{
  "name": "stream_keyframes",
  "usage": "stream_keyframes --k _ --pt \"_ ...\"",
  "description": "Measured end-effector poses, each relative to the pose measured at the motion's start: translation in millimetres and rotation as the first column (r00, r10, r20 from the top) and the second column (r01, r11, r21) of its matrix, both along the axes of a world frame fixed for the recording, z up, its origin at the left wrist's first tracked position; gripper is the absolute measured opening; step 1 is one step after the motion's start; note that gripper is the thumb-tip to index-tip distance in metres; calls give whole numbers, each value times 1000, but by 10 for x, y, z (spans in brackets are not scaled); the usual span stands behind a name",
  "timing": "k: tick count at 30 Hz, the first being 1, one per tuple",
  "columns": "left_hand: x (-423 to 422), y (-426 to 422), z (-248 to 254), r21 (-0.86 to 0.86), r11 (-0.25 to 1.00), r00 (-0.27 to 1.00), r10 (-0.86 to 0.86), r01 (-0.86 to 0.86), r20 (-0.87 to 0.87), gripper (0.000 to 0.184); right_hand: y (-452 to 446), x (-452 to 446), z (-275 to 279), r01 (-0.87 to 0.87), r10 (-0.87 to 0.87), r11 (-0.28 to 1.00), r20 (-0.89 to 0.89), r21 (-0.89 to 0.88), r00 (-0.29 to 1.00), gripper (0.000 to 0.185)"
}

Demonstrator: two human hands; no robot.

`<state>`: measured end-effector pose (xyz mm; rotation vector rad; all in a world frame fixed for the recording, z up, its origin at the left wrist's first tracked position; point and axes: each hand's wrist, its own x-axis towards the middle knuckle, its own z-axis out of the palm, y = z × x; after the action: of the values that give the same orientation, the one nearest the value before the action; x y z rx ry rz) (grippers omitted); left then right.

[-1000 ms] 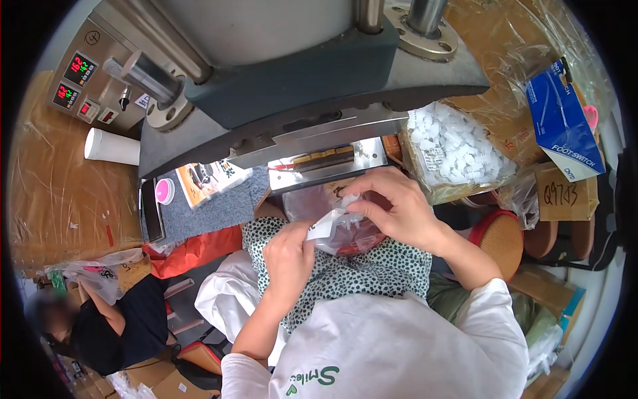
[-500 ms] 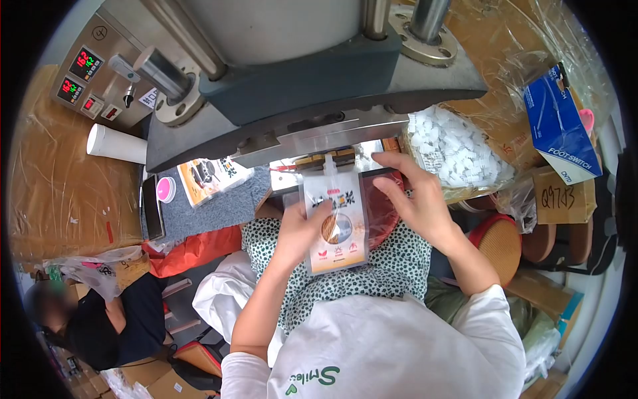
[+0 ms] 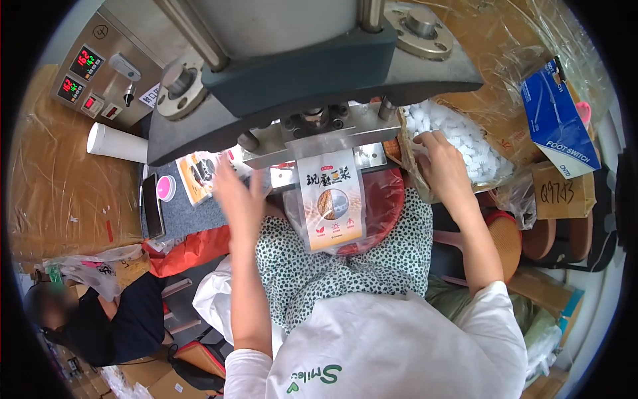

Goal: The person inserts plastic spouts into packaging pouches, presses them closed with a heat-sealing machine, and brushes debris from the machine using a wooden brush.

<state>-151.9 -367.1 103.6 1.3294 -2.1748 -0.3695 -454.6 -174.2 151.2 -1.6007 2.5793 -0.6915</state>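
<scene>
A printed spout pouch [image 3: 332,199] hangs upright in the press, its top end hidden under the metal sealing jaw [image 3: 319,143]. Neither hand touches it. My left hand [image 3: 239,199] is blurred in front of the stack of printed pouches [image 3: 196,176] on the left, thumb and fingers apart, with nothing visible in it. On the right, my right hand [image 3: 445,166] reaches over the near side of the box of small white plastic spouts [image 3: 458,133]. Its fingers are bent and spread among the spouts, and I see none gripped.
A red round container [image 3: 392,213] sits in my lap behind the pouch. To the left are a phone [image 3: 152,206], a pink-lidded jar [image 3: 166,188] and a white cup [image 3: 116,143]. A blue foot-switch box [image 3: 558,123] stands right. Another person [image 3: 119,319] sits lower left.
My left hand has let go of the pouch and moved left to the pouch stack. The right hand has shifted right to the spout box. The press head has changed position over the pouch top.
</scene>
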Motion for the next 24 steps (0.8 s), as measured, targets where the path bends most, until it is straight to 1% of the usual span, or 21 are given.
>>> stream_keyframes --k 1,2,3,5,6,7,8,9,10,11,12,13,14,15,16,17,18,19,21,22,24 --pt "154 -160 -238 -447 893 952 177 -48 251 66 3 -9 28 1 -2 1000 44 31 999 30" --pt "275 -92 -368 -158 987 887 107 -39 450 83 15 -28 25 -17 16 1000 63 9 998 30" --pt "290 78 -395 -268 960 865 67 80 498 82 37 -48 11 -36 37 999 79 -18 996 30" --pt "342 303 -361 -190 965 896 -80 179 436 77 84 -61 1 -41 50 995 95 -90 994 30" --pt "373 352 -293 -236 961 931 -52 146 362 56 132 -50 20 -28 41 991 96 -129 995 30" --pt "436 392 -214 -170 980 948 -47 105 315 48 172 -34 59 -17 33 986 95 -165 995 31" --pt "513 422 -138 -103 993 963 -34 64 266 40 200 -26 161 4 18 992 170 -125 985 30" --pt "559 449 -84 -35 999 977 -15 23 215 32 206 9 269 -24 76 985 304 -172 950 28" --pt "540 500 -60 -12 1000 999 3 -2 45 21 197 83 374 -44 137 974 428 -222 893 26" --pt "478 585 32 -46 999 1000 -26 27 17 23 180 169 422 -54 201 960 541 -274 817 24" --pt "394 705 170 -79 995 998 -58 57 -6 25 148 281 335 -60 298 939 714 -339 634 19" --pt "315 815 279 -112 990 996 -91 87 -26 28 82 481 406 -83 381 919 814 -386 439 17" --pt "247 886 333 -118 987 992 -114 106 -61 32 12 606 361 -127 474 880 838 -457 271 22" --pt "215 921 367 -108 988 991 -122 115 -59 31 -51 722 342 -150 500 866 825 -477 263 24" --pt "195 948 392 -98 988 990 -128 122 -57 31 -112 823 290 -162 499 864 770 -476 398 21" --pt "180 976 423 -87 988 989 -135 129 -55 31 -139 856 385 -266 477 877 662 -399 579 25" --pt "171 1009 470 -56 990 991 -133 131 -22 31 -190 897 343 -305 522 849 593 -432 613 26" --pt "149 1030 508 -57 984 985 -171 169 -34 31 -227 924 277 -344 563 818 522 -460 641 27" --pt "96 1049 554 -60 967 966 -250 247 -60 31 -254 920 224 -431 611 784 427 -448 667 26" --pt "81 1033 511 -81 947 945 -318 312 -81 25 -262 916 207 -473 633 765 378 -437 675 25" --pt "34 1044 390 112 916 916 -365 385 -165 17 -233 940 178 -354 555 832 641 -427 530 25"
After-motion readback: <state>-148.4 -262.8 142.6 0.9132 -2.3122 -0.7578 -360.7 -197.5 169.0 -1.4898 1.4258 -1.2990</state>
